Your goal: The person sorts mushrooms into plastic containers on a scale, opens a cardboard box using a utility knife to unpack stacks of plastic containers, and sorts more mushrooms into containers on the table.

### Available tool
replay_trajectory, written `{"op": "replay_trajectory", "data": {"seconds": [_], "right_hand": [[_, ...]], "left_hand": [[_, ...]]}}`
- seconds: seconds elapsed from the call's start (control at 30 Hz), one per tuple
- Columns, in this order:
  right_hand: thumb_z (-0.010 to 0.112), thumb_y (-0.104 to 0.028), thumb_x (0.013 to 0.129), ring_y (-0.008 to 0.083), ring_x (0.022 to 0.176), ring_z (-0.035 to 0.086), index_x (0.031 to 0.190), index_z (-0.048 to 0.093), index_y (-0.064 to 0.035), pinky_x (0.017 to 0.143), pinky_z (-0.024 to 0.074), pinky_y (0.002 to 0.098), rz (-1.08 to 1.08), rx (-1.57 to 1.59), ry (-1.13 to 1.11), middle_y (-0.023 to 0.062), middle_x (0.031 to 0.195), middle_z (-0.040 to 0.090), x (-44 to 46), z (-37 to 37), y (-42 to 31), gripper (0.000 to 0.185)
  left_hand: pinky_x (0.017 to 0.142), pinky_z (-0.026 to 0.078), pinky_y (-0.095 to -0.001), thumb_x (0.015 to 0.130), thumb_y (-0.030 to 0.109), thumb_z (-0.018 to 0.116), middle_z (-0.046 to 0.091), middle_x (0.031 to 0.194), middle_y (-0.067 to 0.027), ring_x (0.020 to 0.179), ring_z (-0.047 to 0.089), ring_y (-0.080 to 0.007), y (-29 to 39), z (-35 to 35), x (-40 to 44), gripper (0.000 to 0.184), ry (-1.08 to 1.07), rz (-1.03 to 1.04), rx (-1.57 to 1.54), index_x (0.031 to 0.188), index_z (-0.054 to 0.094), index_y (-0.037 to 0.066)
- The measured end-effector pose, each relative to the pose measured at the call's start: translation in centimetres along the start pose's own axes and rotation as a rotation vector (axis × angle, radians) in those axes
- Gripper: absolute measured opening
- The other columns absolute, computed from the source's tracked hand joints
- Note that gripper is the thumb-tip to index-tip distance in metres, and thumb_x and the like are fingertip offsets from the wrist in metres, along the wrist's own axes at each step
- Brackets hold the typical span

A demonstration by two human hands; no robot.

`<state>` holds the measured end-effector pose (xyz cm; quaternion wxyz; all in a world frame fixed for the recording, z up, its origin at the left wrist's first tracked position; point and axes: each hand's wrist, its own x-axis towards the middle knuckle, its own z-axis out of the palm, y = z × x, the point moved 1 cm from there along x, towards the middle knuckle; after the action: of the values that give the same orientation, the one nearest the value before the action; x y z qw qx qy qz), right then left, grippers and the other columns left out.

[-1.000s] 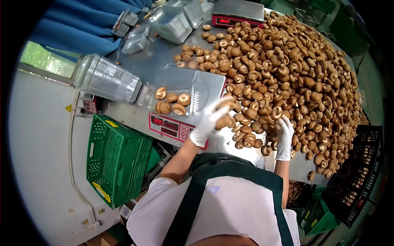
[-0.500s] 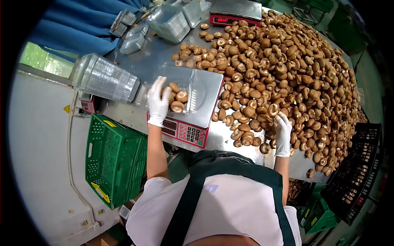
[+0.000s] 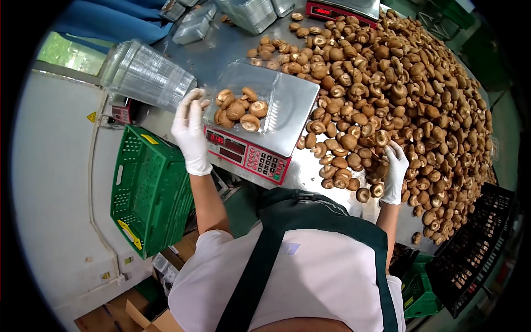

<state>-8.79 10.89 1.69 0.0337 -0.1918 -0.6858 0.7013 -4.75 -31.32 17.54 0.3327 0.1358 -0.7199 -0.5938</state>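
Note:
My left hand (image 3: pixel 190 135), in a white glove, is beside the left edge of a clear plastic tray (image 3: pixel 271 91). Its fingers are raised and apart, with no object evident in them. Several brown shiitake mushrooms lie in the tray, one of them a mushroom (image 3: pixel 235 110) near the middle. The tray rests on the steel plate of a red scale (image 3: pixel 301 102), whose display is lit. At the near side of a large mushroom pile (image 3: pixel 420 127), my gloved right hand (image 3: pixel 395 172) has its fingertips closed on a mushroom (image 3: pixel 381 138) with its pale underside showing.
Stacked clear trays (image 3: pixel 152 74) lie left of the scale, with more plastic containers (image 3: pixel 246 14) behind. A second red scale (image 3: pixel 343 10) stands at the back. Green crates (image 3: pixel 149 191) are below left of the table, and a black crate (image 3: pixel 470 243) is at the right.
My left hand has drawn back from over the tray to its left, uncovering more mushrooms and the lit display. My right hand stays at the pile with the mushroom. The whole view has shifted slightly.

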Motion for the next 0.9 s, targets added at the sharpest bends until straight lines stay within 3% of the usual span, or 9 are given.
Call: {"op": "replay_trajectory", "data": {"seconds": [0.1,0.2,0.33,0.43,0.53,0.67,0.77,0.8,0.9], "right_hand": [[0.065,-0.008,0.08,0.0126,0.087,0.059,0.106,0.06,0.0028,0.078,0.0469,0.0236,-0.058,-0.156,0.009,0.0104,0.098,0.064,-0.2,0.0,-0.5,0.029],[0.065,-0.013,0.079,0.0103,0.078,0.061,0.101,0.063,0.0005,0.072,0.0485,0.024,-0.179,-0.397,0.035,0.007,0.088,0.067,0.1,-0.4,1.1,0.026],[0.065,-0.018,0.077,0.0122,0.069,0.061,0.108,0.061,-0.0042,0.067,0.0485,0.0261,-0.204,-0.634,0.088,0.0082,0.078,0.066,-1.0,-0.1,1.6,0.034],[0.065,-0.021,0.077,0.0145,0.069,0.061,0.119,0.055,-0.0077,0.067,0.0484,0.0274,-0.24,-0.564,0.092,0.0086,0.077,0.064,-2.3,0.1,1.1,0.045],[0.064,-0.021,0.077,0.0176,0.077,0.063,0.117,0.056,-0.0079,0.071,0.0489,0.0286,-0.092,-0.607,0.08,0.0108,0.084,0.065,-3.1,0.0,0.8,0.043],[0.064,-0.018,0.078,0.0232,0.086,0.064,0.109,0.06,-0.008,0.076,0.0495,0.0299,-0.485,-0.675,0.147,0.013,0.104,0.064,-3.2,-0.6,2.3,0.034],[0.065,-0.017,0.077,0.0235,0.084,0.064,0.103,0.063,-0.0073,0.073,0.0501,0.0282,-0.193,-0.589,-0.002,0.013,0.1,0.064,-4.3,1.1,-1.0,0.028],[0.065,-0.017,0.078,0.0135,0.07,0.063,0.106,0.063,-0.0084,0.066,0.0494,0.026,-0.378,-0.602,0.011,0.0096,0.087,0.067,-3.8,1.7,0.2,0.029],[0.063,-0.023,0.077,0.0262,0.087,0.063,0.106,0.061,-0.0098,0.075,0.0505,0.0346,-0.343,-0.751,-0.138,0.0121,0.099,0.064,-3.4,4.2,-1.1,0.032]], "left_hand": [[0.083,0.046,-0.0255,0.089,0.003,0.051,0.06,0.104,-0.0091,0.093,0.058,-0.0142,-0.8,3.3,-1.9,0.021,-0.109,0.074,0.098,0.108,0.058,-0.004],[0.077,0.046,-0.0239,0.085,0.006,0.056,0.062,0.101,-0.0073,0.089,0.059,-0.0114,-1.1,8.0,-4.9,0.023,-0.441,-0.045,0.169,0.107,0.059,0.001],[0.078,0.048,-0.0331,0.081,0.021,0.062,0.058,0.111,-0.0121,0.09,0.06,-0.0273,-4.2,14.0,-8.4,0.034,-0.801,0.285,0.342,0.11,0.058,0.003],[0.086,0.045,-0.0382,0.08,0.027,0.059,0.049,0.124,-0.0144,0.108,0.053,-0.0282,-7.0,17.4,-9.7,0.05,-0.991,0.22,0.788,0.124,0.046,0.007],[0.082,0.047,-0.0407,0.078,0.024,0.06,0.048,0.123,-0.0133,0.104,0.054,-0.0301,-9.8,19.9,-10.4,0.053,-1.044,0.32,1.117,0.127,0.043,0.009],[0.08,0.048,-0.0407,0.075,0.019,0.062,0.042,0.128,-0.015,0.1,0.053,-0.0316,-11.4,20.2,-10.7,0.058,-1.045,0.202,1.189,0.128,0.041,0.01],[0.078,0.047,-0.0408,0.076,0.022,0.062,0.04,0.131,-0.0168,0.1,0.053,-0.0312,-12.1,20.0,-11.3,0.055,-1.039,0.278,1.21,0.127,0.044,0.011],[0.078,0.047,-0.0409,0.076,0.023,0.061,0.04,0.131,-0.0173,0.1,0.053,-0.0313,-11.8,19.8,-11.6,0.055,-1.039,0.317,1.219,0.127,0.045,0.012],[0.077,0.047,-0.0411,0.077,0.026,0.06,0.039,0.132,-0.0174,0.1,0.052,-0.0309,-12.1,19.6,-12.1,0.054,-1.026,0.361,1.228,0.127,0.046,0.012]]}}
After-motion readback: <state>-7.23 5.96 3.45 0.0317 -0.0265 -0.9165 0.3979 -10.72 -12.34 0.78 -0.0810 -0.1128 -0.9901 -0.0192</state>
